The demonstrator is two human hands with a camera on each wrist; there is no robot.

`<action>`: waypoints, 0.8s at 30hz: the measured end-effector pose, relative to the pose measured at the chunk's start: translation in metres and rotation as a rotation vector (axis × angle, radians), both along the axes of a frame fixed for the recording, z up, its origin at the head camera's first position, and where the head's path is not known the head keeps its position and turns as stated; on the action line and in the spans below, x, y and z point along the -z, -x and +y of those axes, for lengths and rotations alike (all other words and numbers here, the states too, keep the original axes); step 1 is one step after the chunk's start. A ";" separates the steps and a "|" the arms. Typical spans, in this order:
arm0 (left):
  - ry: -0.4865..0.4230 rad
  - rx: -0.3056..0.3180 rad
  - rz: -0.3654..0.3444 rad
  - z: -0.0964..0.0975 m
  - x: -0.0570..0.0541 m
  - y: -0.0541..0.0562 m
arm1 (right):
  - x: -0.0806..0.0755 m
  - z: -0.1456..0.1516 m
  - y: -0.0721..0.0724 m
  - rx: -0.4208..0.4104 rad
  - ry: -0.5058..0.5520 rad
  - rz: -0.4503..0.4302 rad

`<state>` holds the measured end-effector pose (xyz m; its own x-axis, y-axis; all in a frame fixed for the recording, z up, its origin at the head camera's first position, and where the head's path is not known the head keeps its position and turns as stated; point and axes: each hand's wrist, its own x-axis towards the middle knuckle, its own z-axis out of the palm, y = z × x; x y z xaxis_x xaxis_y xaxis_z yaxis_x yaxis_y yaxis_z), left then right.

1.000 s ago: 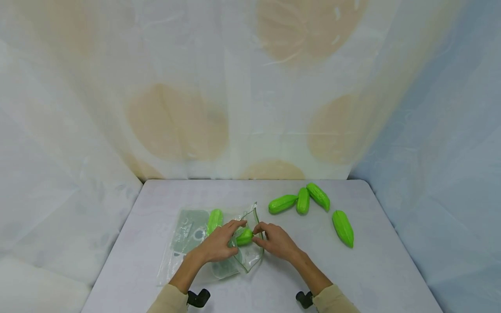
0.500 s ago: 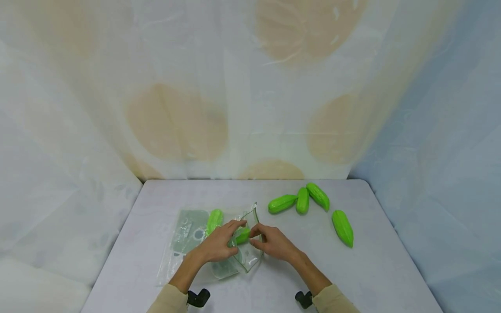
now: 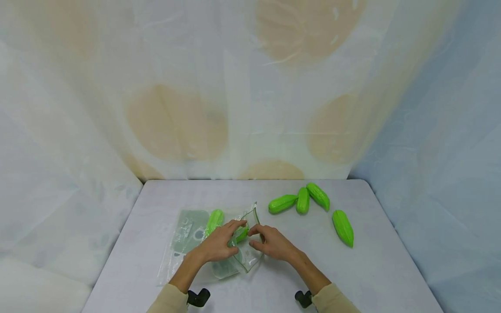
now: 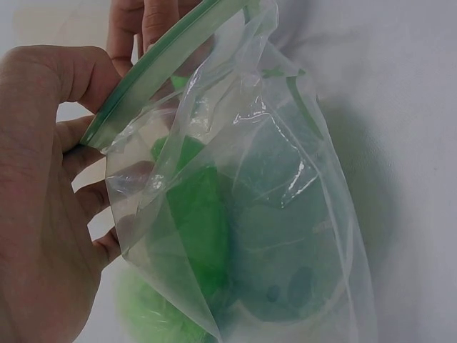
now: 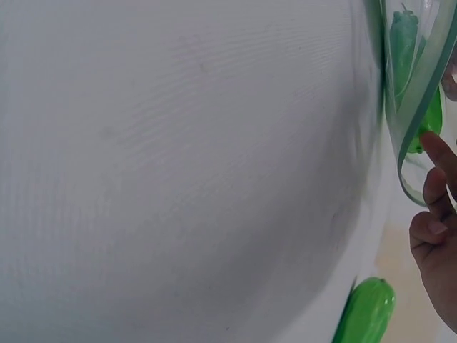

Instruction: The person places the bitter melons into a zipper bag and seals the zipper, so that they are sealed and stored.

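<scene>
A clear zip bag (image 3: pixel 250 256) with a green-edged mouth and a grey-green print lies left of centre on the table. My left hand (image 3: pixel 220 242) pinches its rim between thumb and fingers, holding the mouth apart; the left wrist view shows that green rim (image 4: pixel 146 82) closely. Inside lies a bright green ribbed vegetable (image 4: pixel 196 221), long like a bitter melon. At the mouth is my right hand (image 3: pixel 274 242), its index finger (image 5: pixel 437 153) extended against the vegetable's end (image 5: pixel 426 132). Its thumb stands apart from the vegetable. Another green vegetable (image 3: pixel 215 219) lies at the bag's left part.
Several similar green vegetables lie to the right: a group including one (image 3: pixel 282 204) near the back, and a single one (image 3: pixel 343 228) nearer the right edge. The white table (image 3: pixel 372 278) is bordered by hanging patterned sheets (image 3: pixel 250 87).
My right hand has moved slightly left into the bag's mouth, and the vegetable there has slid deeper inside. Its fingers no longer close on the vegetable's end. The left hand has stayed put.
</scene>
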<state>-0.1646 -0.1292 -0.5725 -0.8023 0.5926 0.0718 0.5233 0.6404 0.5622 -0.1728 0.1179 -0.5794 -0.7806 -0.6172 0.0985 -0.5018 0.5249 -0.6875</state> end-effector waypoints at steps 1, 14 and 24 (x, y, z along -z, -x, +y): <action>0.000 0.000 -0.003 0.000 0.000 0.000 | 0.000 0.000 0.000 -0.002 -0.003 0.003; 0.004 0.003 0.011 -0.001 0.001 0.002 | -0.002 -0.003 0.000 0.012 -0.019 -0.036; 0.007 0.000 0.009 -0.001 0.002 0.002 | 0.001 -0.003 0.001 0.009 -0.022 -0.028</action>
